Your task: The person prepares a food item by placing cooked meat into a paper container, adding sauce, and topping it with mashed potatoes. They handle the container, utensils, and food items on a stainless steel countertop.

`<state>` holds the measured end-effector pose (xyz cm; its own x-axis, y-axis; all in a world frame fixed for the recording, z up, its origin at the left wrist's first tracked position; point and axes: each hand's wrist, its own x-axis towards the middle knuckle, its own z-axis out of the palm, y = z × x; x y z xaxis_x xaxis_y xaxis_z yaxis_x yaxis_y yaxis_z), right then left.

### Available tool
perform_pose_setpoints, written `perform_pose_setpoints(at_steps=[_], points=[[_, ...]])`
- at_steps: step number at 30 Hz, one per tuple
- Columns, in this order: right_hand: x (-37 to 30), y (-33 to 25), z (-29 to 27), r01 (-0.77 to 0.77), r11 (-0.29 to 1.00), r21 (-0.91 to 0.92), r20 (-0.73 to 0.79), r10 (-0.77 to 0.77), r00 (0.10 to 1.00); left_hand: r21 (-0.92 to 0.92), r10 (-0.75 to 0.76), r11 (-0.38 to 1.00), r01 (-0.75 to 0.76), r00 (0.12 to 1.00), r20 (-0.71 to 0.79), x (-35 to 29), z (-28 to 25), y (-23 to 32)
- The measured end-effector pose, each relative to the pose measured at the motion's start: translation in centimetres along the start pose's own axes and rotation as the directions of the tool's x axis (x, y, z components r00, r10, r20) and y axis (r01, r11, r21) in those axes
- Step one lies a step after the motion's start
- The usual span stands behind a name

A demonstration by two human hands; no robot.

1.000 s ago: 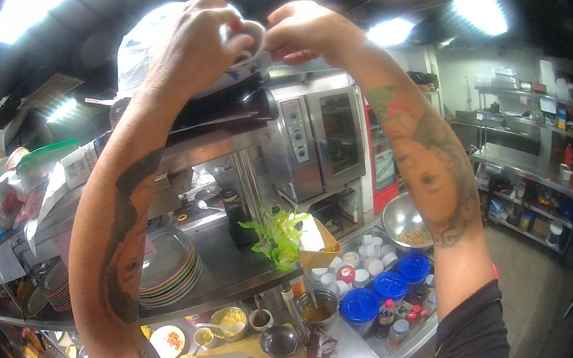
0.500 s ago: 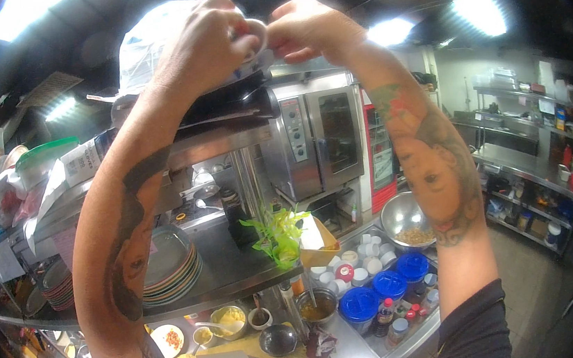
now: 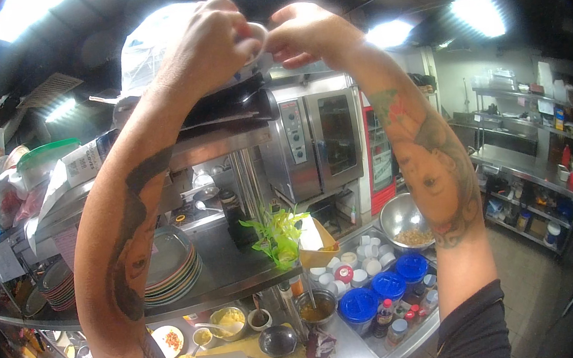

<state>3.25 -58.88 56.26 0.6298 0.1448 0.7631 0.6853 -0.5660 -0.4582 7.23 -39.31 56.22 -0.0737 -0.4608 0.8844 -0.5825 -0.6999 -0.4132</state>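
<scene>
Both my arms are raised to the top of the view. My left hand (image 3: 216,43) is curled round a small pale ring-shaped roll (image 3: 259,33), perhaps tape. At the roll's right edge, my right hand (image 3: 306,33) bends its fingers and thumb together; what they pinch, if anything, is too small to make out. Behind my left hand stands a bundle wrapped in clear plastic (image 3: 141,54), above a black tray-like thing (image 3: 223,109) on the upper steel shelf (image 3: 220,142).
Stacked plates (image 3: 169,261) and leafy greens (image 3: 279,239) occupy the shelf below. Blue-lidded tubs (image 3: 359,305), small white cups (image 3: 372,266) and a steel bowl (image 3: 402,216) stand at the right. Bowls of food (image 3: 230,321) line the counter. An oven (image 3: 321,140) stands behind.
My right hand has shifted slightly left and down, closer against the roll. My left hand keeps its hold almost unmoved.
</scene>
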Motion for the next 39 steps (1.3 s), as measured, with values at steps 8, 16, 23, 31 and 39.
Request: perform_pose_setpoints(at_steps=[8, 16, 23, 31, 39], points=[[-0.3, 0.6, 0.4, -0.011, 0.999, 0.049, -0.044, 0.013, 0.999, 0.049, -0.002, 0.999, 0.0, 0.999, 0.04, -0.1, -0.3, -1.1], [0.0, 1.0, 0.5, -0.007, 0.992, 0.124, -0.04, 0.012, 0.999, 0.04, 0.046, 0.998, -0.044, 0.998, -0.053, 0.6, -0.5, -1.5], [3.8, 1.7, -1.2, 0.264, 0.957, -0.119, -0.23, -0.286, 0.93, 0.171, -0.004, 0.985, 0.003, 1.0, 0.003, 1.9, -1.0, -1.8], [5.0, 1.3, -1.6, 0.318, 0.947, -0.04, -0.102, -0.32, 0.942, 0.138, -0.062, 0.989, 0.056, 0.997, 0.037, 1.7, -1.6, -2.8], [5.0, 1.3, -1.6, 0.313, 0.949, -0.04, -0.077, -0.316, 0.946, 0.191, -0.042, 0.981, 0.036, 0.999, 0.029, 1.7, -2.0, -2.2]])
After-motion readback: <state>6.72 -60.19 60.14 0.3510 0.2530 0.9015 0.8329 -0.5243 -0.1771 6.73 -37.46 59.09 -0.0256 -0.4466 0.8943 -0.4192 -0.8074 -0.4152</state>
